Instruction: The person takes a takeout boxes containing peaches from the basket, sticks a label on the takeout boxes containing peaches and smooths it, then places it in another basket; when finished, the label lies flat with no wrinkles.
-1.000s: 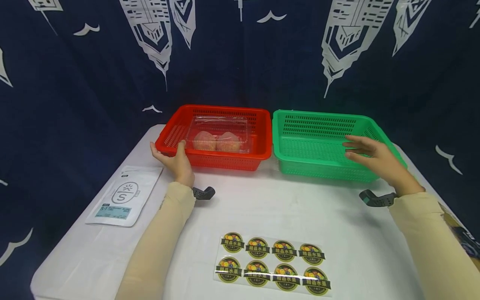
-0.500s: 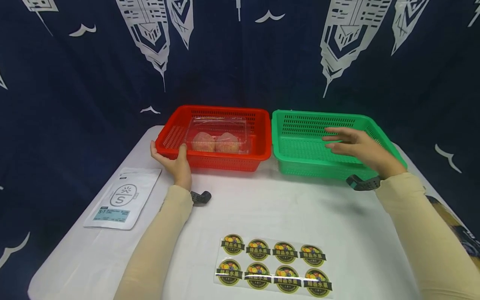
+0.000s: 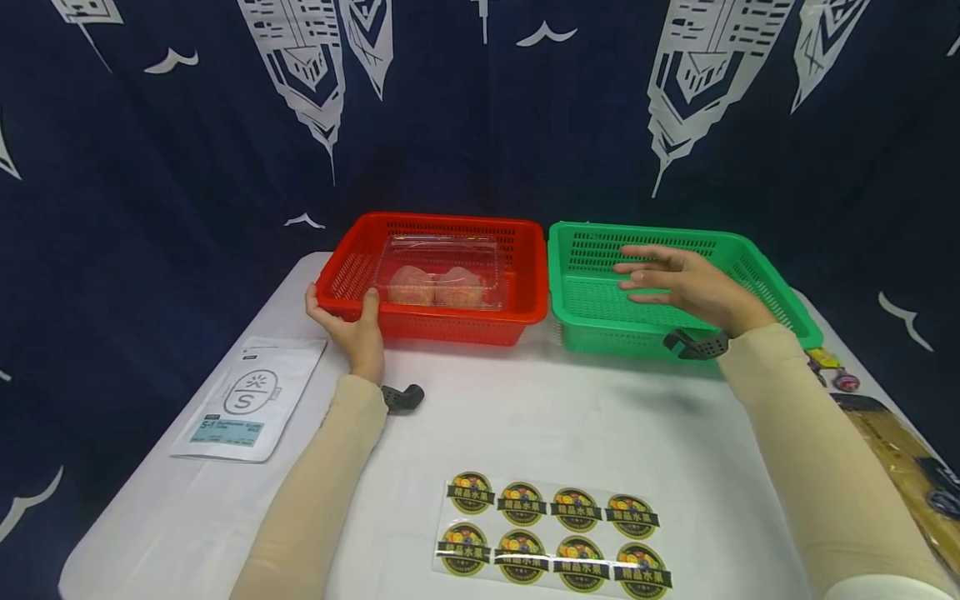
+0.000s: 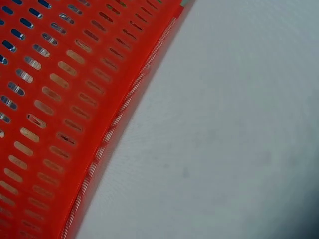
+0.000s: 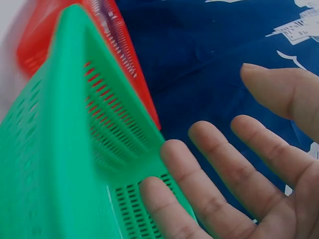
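While the left hand (image 3: 352,333) cups the near left corner of the red basket (image 3: 450,330) in the head view, its thumb lies against the front rim and its fingers round the side; how firmly it presses I cannot tell. The basket stands on the white table (image 3: 510,408), holding a clear container (image 3: 441,247) with two round, pinkish fruits (image 3: 459,286) inside. The right hand (image 3: 686,283) hovers over the green basket (image 3: 630,340), fingers loosely spread, with nothing in its grasp. Both baskets look like light, fairly stiff plastic, best taken by the rim. The container is probably thin, slick and easily dented, so the edges seem the better hold; the fruits may bruise and likely make up most of its weight. A silvery pouch (image 3: 243,400) lies to the left, a sheet of round stickers (image 3: 551,529) in front, and a dark blue curtain (image 3: 495,142) with white drawings hangs behind.

The left wrist view shows the slotted red wall beside the white tabletop; the fingers are out of sight there.

In the right wrist view, the thumb stands well away from four extended fingers, with the green wall near them and red plastic beyond.
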The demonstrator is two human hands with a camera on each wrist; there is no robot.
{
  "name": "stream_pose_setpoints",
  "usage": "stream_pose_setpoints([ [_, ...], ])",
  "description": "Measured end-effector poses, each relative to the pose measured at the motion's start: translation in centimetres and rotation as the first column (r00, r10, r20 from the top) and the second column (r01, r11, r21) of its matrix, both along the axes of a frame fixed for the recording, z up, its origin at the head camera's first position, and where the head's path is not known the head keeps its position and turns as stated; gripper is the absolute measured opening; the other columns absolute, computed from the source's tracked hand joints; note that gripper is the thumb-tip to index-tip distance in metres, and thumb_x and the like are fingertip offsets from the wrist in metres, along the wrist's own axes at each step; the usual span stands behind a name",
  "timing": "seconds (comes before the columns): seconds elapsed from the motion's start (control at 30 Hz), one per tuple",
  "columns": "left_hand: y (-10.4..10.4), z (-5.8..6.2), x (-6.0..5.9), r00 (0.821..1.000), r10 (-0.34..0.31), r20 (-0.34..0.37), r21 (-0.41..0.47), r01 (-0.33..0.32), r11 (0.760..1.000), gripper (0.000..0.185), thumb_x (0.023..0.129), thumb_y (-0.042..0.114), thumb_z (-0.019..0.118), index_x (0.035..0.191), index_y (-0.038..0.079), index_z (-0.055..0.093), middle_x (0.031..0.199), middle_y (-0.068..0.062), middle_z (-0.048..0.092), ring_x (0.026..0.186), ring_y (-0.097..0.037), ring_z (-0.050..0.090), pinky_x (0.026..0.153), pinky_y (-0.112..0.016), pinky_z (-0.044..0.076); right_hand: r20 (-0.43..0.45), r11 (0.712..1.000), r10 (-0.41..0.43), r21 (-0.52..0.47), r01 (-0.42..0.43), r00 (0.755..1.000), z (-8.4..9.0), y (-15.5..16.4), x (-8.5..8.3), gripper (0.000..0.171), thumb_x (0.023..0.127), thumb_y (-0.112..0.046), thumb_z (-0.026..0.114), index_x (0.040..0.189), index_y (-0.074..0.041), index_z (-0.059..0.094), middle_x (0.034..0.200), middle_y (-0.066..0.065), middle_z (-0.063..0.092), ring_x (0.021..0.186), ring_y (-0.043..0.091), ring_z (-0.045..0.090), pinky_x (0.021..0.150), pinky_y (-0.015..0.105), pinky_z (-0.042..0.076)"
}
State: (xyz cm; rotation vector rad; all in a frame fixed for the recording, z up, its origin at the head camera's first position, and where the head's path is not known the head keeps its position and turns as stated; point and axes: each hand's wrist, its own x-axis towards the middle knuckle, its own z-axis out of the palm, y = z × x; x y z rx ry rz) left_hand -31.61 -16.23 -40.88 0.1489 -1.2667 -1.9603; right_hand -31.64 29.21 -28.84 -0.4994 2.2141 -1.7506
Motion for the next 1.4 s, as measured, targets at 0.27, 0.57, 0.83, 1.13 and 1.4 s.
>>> stream_pose_setpoints([
  [0.27, -0.2, 0.0, -0.1, 1.0, -0.003, -0.018, -0.037, 0.002, 0.999, 0.09, 0.094, 0.005, 0.077, 0.163, 0.017, 0.021, 0.162, -0.008, 0.038, 0.15, -0.023, 0.039, 0.12, -0.039, 0.046, 0.056, 0.996, -0.014, -0.09, 0.019, 0.998, 0.2, -2.3, -1.3, 0.057, 0.11, -0.006, 0.06, 0.164, -0.007, 0.041, 0.14, -0.002, 0.068, 0.122, 0.017, 0.071, 0.101, 0.034, 0.06],
  [0.57, -0.5, -0.3, -0.3, 1.0, 0.001, -0.012, -0.045, -0.002, 0.999, 0.086, 0.094, 0.005, 0.078, 0.16, 0.016, 0.024, 0.16, -0.007, 0.04, 0.148, -0.023, 0.042, 0.118, -0.038, 0.048, 0.097, 0.977, -0.003, -0.214, 0.024, 0.995, 0.0, -4.5, -2.6, 0.059, 0.109, -0.007, 0.062, 0.163, -0.004, 0.041, 0.138, 0.001, 0.067, 0.125, 0.022, 0.07, 0.099, 0.033, 0.061],
  [0.83, -0.5, -0.3, -0.1, 1.0, -0.007, -0.016, -0.056, 0.006, 0.998, 0.085, 0.094, 0.004, 0.078, 0.159, 0.014, 0.024, 0.16, -0.008, 0.039, 0.149, -0.024, 0.041, 0.119, -0.041, 0.047, 0.132, 0.958, -0.017, -0.282, 0.054, 0.991, -0.4, -6.3, -3.6, 0.052, 0.109, -0.006, 0.061, 0.159, -0.004, 0.047, 0.133, 0.001, 0.072, 0.125, 0.025, 0.07, 0.098, 0.033, 0.061],
  [1.13, -0.6, -0.3, -0.1, 1.0, -0.005, -0.01, -0.075, 0.004, 0.997, 0.085, 0.094, 0.006, 0.078, 0.16, 0.011, 0.023, 0.161, -0.008, 0.039, 0.149, -0.025, 0.04, 0.12, -0.042, 0.046, 0.197, 0.941, -0.031, -0.326, 0.095, 0.98, -0.5, -8.9, -4.6, 0.047, 0.11, -0.007, 0.06, 0.155, -0.006, 0.048, 0.123, -0.002, 0.075, 0.119, 0.024, 0.071, 0.097, 0.033, 0.062],
  [1.4, -0.6, -0.2, 0.1, 0.999, -0.007, -0.038, -0.065, 0.005, 0.998, 0.086, 0.093, 0.005, 0.078, 0.159, 0.01, 0.023, 0.161, -0.013, 0.039, 0.149, -0.029, 0.041, 0.122, -0.044, 0.044, 0.166, 0.947, -0.098, -0.289, 0.144, 0.981, -0.8, -11.6, -5.5, 0.051, 0.111, -0.013, 0.062, 0.158, -0.004, 0.048, 0.124, 0.0, 0.071, 0.11, 0.02, 0.072, 0.095, 0.032, 0.062],
])
